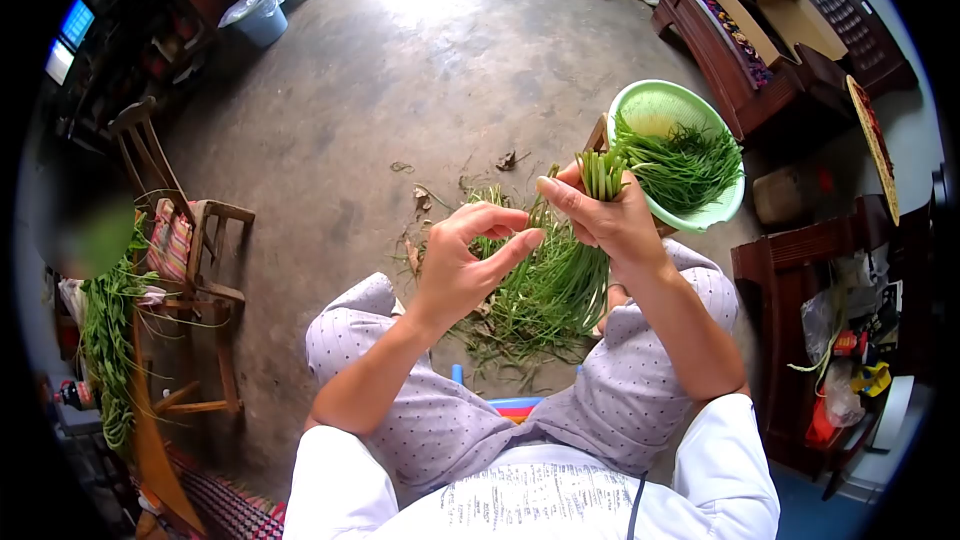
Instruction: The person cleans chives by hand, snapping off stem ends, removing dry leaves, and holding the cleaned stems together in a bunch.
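Observation:
My right hand (622, 225) is closed round a bunch of garlic chives (602, 176). Their pale cut stems point up above the fist, and the long green leaves hang below it. Just left of the bunch, my left hand (468, 258) has thumb and forefinger brought together in a pinch. Whatever lies between those fingertips is too small to make out. Beneath both hands, loose chives and trimmings (510, 330) are heaped on the floor between my legs. To the right, a light green plastic basket (722, 212) contains more chives (682, 168).
Dry leaves (512, 160) lie scattered on the concrete floor. At left stands a wooden chair (225, 210), near more long greens (108, 340). A blue bin (262, 22) is at the far left. Dark wooden furniture (700, 40) lines the right side.

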`<move>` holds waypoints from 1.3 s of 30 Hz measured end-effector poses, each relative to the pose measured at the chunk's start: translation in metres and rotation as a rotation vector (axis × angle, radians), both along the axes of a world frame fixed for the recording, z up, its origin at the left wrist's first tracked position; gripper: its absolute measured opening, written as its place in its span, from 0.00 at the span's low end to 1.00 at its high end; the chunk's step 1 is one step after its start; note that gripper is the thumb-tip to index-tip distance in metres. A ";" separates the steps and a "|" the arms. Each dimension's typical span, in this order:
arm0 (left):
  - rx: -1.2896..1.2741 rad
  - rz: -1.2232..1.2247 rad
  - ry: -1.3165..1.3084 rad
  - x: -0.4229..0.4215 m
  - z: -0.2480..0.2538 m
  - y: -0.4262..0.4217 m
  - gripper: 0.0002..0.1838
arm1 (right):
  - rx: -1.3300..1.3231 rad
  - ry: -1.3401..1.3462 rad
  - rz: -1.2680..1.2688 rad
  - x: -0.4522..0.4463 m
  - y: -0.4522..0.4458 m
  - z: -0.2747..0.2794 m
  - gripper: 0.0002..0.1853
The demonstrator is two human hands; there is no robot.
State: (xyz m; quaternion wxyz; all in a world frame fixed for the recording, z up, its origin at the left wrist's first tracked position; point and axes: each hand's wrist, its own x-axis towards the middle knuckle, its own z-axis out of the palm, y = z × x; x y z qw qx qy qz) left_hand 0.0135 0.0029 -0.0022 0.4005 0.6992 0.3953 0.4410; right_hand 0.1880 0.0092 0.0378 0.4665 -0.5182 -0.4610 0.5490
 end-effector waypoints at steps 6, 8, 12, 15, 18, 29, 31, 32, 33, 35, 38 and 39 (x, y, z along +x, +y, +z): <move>-0.489 -0.115 -0.352 -0.002 -0.014 0.002 0.08 | -0.006 -0.002 0.022 0.000 0.001 -0.002 0.07; -0.412 -0.083 -0.457 0.000 -0.015 0.004 0.08 | -0.036 0.022 0.024 0.003 0.001 -0.001 0.08; -0.319 0.114 -0.029 -0.014 -0.017 0.019 0.07 | -0.121 0.169 0.023 0.012 0.003 0.005 0.08; -0.082 0.373 0.336 -0.038 -0.046 0.049 0.07 | -0.113 0.190 0.015 0.019 0.004 0.006 0.09; -0.340 0.386 -0.309 -0.043 -0.040 0.055 0.08 | -0.110 0.182 0.020 0.020 0.003 0.006 0.10; -0.814 -0.197 -0.484 -0.005 0.006 0.000 0.10 | -0.164 0.179 0.045 0.007 0.001 0.001 0.09; -0.739 -0.186 -0.470 -0.005 0.003 0.000 0.10 | -0.168 0.173 0.047 0.004 0.001 0.000 0.09; -0.740 -0.183 -0.471 -0.005 0.001 0.000 0.10 | -0.169 0.168 0.046 0.003 0.001 -0.001 0.09; -0.706 -0.159 -0.468 -0.004 -0.001 0.000 0.09 | -0.170 0.168 0.048 0.004 0.001 -0.001 0.09; -0.672 -0.135 -0.464 -0.006 -0.002 0.001 0.08 | -0.148 0.109 0.075 0.005 -0.001 0.000 0.12; -0.594 -0.125 -0.367 -0.011 -0.002 0.002 0.06 | 0.098 -0.132 0.192 0.001 -0.001 -0.007 0.12; -0.568 -0.115 -0.368 -0.012 -0.002 0.003 0.06 | 0.099 -0.132 0.192 0.002 -0.001 -0.007 0.12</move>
